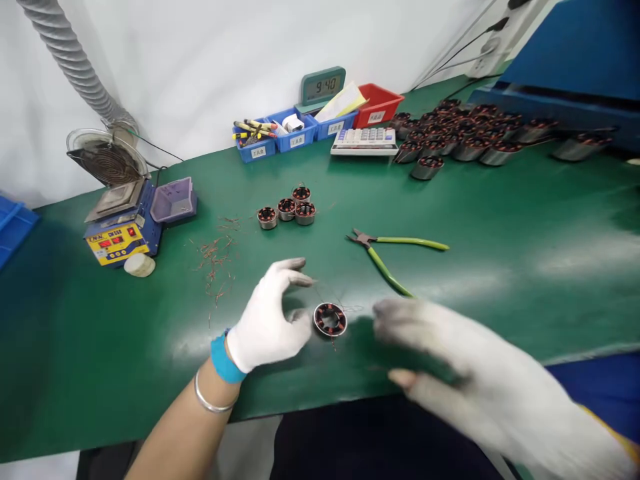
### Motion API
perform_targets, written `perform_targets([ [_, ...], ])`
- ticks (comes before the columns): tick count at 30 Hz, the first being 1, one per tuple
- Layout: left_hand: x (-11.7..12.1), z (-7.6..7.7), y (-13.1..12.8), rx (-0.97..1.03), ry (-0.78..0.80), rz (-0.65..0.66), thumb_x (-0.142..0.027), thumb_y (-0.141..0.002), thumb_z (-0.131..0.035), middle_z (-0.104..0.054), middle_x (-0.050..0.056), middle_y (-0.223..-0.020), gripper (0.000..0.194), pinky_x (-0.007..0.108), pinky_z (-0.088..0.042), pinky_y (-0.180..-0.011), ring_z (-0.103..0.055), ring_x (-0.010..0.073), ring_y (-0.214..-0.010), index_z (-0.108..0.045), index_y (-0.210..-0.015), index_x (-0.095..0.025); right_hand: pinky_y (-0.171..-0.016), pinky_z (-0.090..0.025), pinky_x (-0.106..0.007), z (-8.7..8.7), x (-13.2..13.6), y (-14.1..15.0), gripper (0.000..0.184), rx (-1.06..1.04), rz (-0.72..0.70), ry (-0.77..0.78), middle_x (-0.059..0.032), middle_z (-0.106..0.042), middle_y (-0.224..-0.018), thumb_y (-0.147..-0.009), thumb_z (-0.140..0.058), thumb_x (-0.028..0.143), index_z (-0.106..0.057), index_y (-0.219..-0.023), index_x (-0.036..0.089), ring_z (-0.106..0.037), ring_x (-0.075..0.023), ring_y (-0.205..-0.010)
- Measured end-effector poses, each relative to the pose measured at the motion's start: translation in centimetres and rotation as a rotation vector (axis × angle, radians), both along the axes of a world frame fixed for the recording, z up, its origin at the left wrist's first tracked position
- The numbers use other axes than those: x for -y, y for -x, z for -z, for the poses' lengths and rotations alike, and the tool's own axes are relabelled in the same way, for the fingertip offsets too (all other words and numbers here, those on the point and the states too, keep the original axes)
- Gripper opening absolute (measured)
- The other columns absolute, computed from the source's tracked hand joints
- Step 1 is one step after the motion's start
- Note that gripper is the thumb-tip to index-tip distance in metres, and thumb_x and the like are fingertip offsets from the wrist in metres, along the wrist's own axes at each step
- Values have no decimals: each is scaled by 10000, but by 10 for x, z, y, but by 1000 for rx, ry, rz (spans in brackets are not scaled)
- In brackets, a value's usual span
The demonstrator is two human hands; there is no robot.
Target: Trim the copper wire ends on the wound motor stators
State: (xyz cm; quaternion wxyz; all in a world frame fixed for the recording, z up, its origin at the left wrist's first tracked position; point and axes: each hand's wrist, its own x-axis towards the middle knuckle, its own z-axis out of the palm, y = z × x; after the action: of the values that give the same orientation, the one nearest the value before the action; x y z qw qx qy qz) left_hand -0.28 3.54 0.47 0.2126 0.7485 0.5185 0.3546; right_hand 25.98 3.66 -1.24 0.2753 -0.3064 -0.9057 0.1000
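A ring-shaped motor stator (pixel 330 320) with dark copper windings lies on the green bench, thin wire ends sticking out around it. Just left of it is my left hand (pixel 273 317), in a white glove, its thumb and fingers apart and curved toward the ring. My right hand (pixel 450 360), also gloved and smeared by motion, hovers to the right with thumb and fingers spread and nothing between them. Beyond the right hand lie green-handled cutting pliers (pixel 383 253), jaws and handles apart. One handle end is close to that hand's fingers.
Several small stators (pixel 287 209) stand behind the left hand, near copper wire scraps (pixel 215 260). At left are a yellow-and-blue solder pot (pixel 123 233) and a purple tray (pixel 174 200). Along the back sit blue bins (pixel 297 140), a calculator (pixel 364 141) and many larger stators (pixel 470 148).
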Motion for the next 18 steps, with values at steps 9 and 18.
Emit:
perform_targets([
  [9, 4, 20, -41, -113, 250, -220, -356, -693, -769, -714, 94, -1035, 809, 487, -576, -903, -700, 318, -970, -463, -1417, -166, -884, -532, -419, -12, -51, 28, 253, 98, 29, 555, -84, -730, -1041, -902, -466, 332, -695, -909, 224, -670, -272, -1020],
  [18, 4, 9, -27, -361, 197, 144, -279, -742, -625, -718, 161, -1098, 902, 522, -564, -886, -683, 370, -1004, -268, -1548, -86, -611, -462, -310, -9, -73, 48, 269, -222, 196, 837, -37, -660, -754, -842, -511, 454, -630, -840, 213, -576, -187, -670],
])
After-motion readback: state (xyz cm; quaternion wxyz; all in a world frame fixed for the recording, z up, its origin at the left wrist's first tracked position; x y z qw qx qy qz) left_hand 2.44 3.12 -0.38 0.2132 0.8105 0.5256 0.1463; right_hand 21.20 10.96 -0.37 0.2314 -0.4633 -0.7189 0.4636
